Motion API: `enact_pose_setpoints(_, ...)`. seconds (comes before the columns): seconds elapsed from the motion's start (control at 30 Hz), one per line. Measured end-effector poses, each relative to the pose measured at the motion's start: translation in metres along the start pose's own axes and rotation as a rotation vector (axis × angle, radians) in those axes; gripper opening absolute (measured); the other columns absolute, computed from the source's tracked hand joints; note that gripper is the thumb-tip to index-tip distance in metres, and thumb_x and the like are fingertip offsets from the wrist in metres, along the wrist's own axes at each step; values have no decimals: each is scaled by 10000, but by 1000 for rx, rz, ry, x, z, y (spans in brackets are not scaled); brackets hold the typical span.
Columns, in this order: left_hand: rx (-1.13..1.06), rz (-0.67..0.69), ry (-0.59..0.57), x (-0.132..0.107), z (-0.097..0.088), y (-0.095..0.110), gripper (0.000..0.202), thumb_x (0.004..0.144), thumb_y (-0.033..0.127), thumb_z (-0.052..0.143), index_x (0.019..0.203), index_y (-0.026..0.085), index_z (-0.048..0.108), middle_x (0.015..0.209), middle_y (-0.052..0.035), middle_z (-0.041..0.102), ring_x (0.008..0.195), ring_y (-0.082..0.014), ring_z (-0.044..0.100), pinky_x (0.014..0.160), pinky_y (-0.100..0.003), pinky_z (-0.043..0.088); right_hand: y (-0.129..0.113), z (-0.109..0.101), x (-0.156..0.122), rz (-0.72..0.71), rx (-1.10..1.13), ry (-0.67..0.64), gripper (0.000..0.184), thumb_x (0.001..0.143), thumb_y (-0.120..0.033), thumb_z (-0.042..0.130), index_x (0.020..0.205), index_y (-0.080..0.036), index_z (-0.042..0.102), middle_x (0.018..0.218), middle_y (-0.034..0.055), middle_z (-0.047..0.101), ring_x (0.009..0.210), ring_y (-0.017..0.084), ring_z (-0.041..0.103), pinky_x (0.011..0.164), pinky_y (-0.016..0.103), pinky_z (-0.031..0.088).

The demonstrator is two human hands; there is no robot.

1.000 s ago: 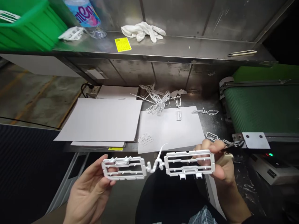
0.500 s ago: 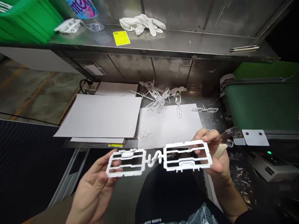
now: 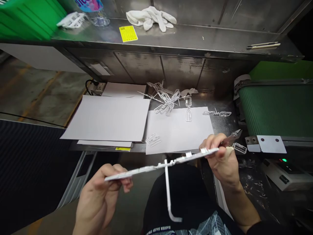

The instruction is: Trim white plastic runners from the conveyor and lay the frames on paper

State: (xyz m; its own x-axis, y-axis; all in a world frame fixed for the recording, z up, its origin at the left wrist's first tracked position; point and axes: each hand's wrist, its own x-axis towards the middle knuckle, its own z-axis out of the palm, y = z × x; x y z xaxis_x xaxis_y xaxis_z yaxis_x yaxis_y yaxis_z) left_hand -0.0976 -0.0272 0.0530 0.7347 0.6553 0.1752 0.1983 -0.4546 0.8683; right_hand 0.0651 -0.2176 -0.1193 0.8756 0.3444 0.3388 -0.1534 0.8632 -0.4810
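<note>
Held edge-on above my lap is a white plastic moulded part [image 3: 145,169], two slatted frames joined by a runner. From its middle a thin white sprue stem [image 3: 168,192] hangs down with a bent end. My left hand [image 3: 100,189] pinches the part's left end between thumb and fingers. My right hand [image 3: 221,156] grips the right end and also holds a pair of nippers [image 3: 232,137], metal jaws pointing up and right. More joined white frames [image 3: 167,102] lie heaped at the back of the bench, and loose trimmed frames [image 3: 153,140] rest on the white sheet.
White sheets [image 3: 107,117] are stacked at left; another white sheet [image 3: 178,130] lies mid-bench. A green conveyor belt [image 3: 276,111] and a grey device [image 3: 286,174] with a green light are at right. White gloves [image 3: 151,18], a bottle [image 3: 97,14] and a green bin [image 3: 29,19] stand on the shelf.
The white plastic part has turned from showing its slatted faces to being seen edge-on, its stem now visible hanging down. Both hands keep their hold on it.
</note>
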Motion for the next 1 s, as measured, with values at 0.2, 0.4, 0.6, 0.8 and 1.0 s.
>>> enact_pose_setpoints(0.2, 411, 153, -52, 1, 6, -1, 348, 939, 403, 776, 1195, 203, 651, 1053, -43, 717, 882, -106, 726, 786, -160, 601, 16, -16, 10, 288, -259, 281, 394, 978, -504, 739, 967, -165, 537, 861, 35, 522, 782, 119, 532, 705, 270, 466)
enact_pose_setpoints(0.4, 755, 500, -272, 4, 17, 7, 668, 847, 313, 870, 1452, 301, 587, 1324, -33, 635, 1178, -149, 674, 952, -225, 613, 28, -22, 24, 432, -97, 433, 511, 847, -543, 860, 949, -152, 548, 868, 33, 531, 737, 98, 547, 584, 218, 475)
enact_pose_setpoints(0.6, 918, 815, -224, 14, 23, 5, 561, 886, 191, 826, 1408, 187, 618, 1329, -65, 648, 1243, -138, 632, 1138, -260, 494, 32, -30, 28, 484, -122, 444, 595, 785, -616, 879, 953, -135, 572, 853, 41, 553, 671, 93, 512, 536, 221, 462)
enact_pose_setpoints(0.8, 470, 180, 14, 20, 24, -10, 423, 1094, 443, 532, 861, 118, 673, 672, -19, 619, 526, -89, 575, 496, -211, 466, 33, -47, 10, 490, -474, 203, 660, 998, -806, 477, 1108, -159, 550, 983, 119, 711, 788, 187, 657, 700, 325, 548)
enact_pose_setpoints(1.0, 140, -156, -35, 21, 29, -24, 625, 962, 719, 612, 856, 104, 569, 633, -44, 575, 459, -118, 534, 417, -223, 422, 34, -12, -4, 618, -627, -391, 531, 1086, -684, 439, 1116, -215, 687, 1092, 13, 701, 974, 133, 662, 904, 310, 514)
